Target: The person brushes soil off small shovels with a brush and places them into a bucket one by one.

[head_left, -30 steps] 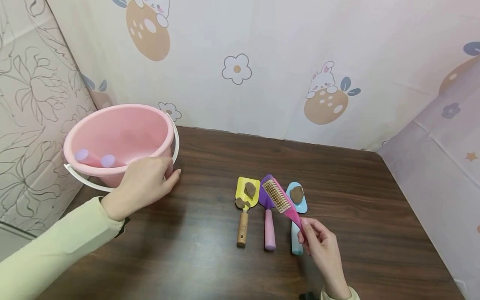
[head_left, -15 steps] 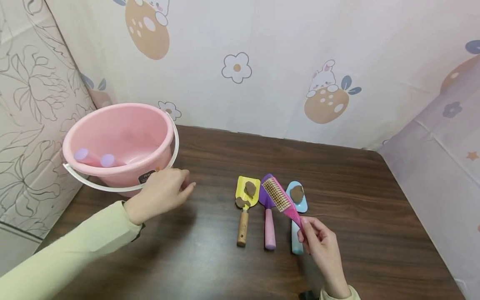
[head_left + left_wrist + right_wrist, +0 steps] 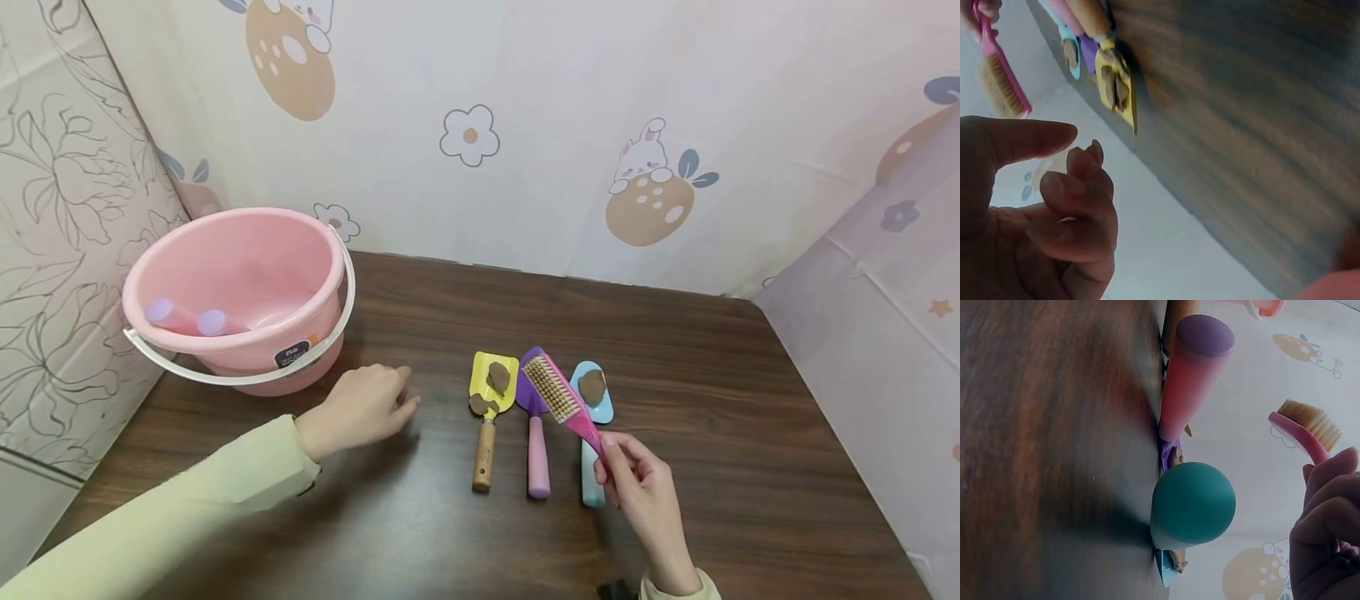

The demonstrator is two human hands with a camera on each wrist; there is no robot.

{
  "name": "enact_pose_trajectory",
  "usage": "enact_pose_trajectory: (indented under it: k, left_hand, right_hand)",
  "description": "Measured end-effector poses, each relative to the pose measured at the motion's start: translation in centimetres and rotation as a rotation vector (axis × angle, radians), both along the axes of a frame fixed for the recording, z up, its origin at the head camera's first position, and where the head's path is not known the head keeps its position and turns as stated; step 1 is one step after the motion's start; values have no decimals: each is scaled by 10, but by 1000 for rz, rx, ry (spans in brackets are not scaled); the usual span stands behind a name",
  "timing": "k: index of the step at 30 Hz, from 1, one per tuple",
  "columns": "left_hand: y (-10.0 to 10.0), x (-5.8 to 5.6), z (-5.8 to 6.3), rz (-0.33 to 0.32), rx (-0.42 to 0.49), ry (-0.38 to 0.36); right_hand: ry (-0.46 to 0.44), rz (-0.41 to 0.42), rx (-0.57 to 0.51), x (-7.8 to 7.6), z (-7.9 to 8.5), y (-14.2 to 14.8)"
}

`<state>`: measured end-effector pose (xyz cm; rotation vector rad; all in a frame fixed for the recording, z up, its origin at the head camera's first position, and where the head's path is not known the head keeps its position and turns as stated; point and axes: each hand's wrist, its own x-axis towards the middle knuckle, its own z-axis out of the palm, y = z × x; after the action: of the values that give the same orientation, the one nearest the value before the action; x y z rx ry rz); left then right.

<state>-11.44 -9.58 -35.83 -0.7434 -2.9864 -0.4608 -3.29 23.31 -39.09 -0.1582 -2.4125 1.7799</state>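
My right hand (image 3: 637, 492) pinches the handle of a pink brush (image 3: 566, 408), bristles facing up, above the shovels. My left hand (image 3: 363, 408) hovers between the bucket and the yellow shovel; in the left wrist view its fingers (image 3: 1079, 200) hang loosely curled around nothing. Three small shovels lie side by side: a yellow one (image 3: 483, 442) with a wooden handle, a purple one (image 3: 537, 458) with a pink handle, and a blue one (image 3: 592, 483). Brown lumps (image 3: 498, 377) sit on the yellow blade and another lump (image 3: 592, 387) on the blue one. The brush partly covers the purple blade.
A pink bucket (image 3: 315, 333) with a white handle stands at the back left of the dark wooden table (image 3: 675, 333). Two pink handles with lilac ends (image 3: 212, 322) lean inside it. Patterned cloth walls (image 3: 555, 167) enclose the table's back and sides.
My left hand has moved away from the bucket's front rim, right and toward me, with nothing in it. The right hand and brush stay nearly in place.
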Motion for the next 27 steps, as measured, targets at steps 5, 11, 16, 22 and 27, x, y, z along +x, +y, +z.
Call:
enact_pose_trajectory:
  k: [5, 11, 16, 22, 27]
  left_hand:
    - [8, 1, -5, -17, 18, -57]
    - [19, 1, -13, -27, 30, -109]
    - [31, 1, -20, -40, 37, -139]
    - [45, 2, -26, -71, 75, -145]
    - [56, 3, -32, -90, 98, -157]
  right_hand:
    - [-4, 2, 1, -1, 1, 0]
    - [-6, 3, -1, -1, 1, 0]
    - [-7, 1, -3, 0, 1, 1]
    - [-4, 2, -9, 0, 1, 1]
    - [-2, -3, -5, 1, 0, 2]
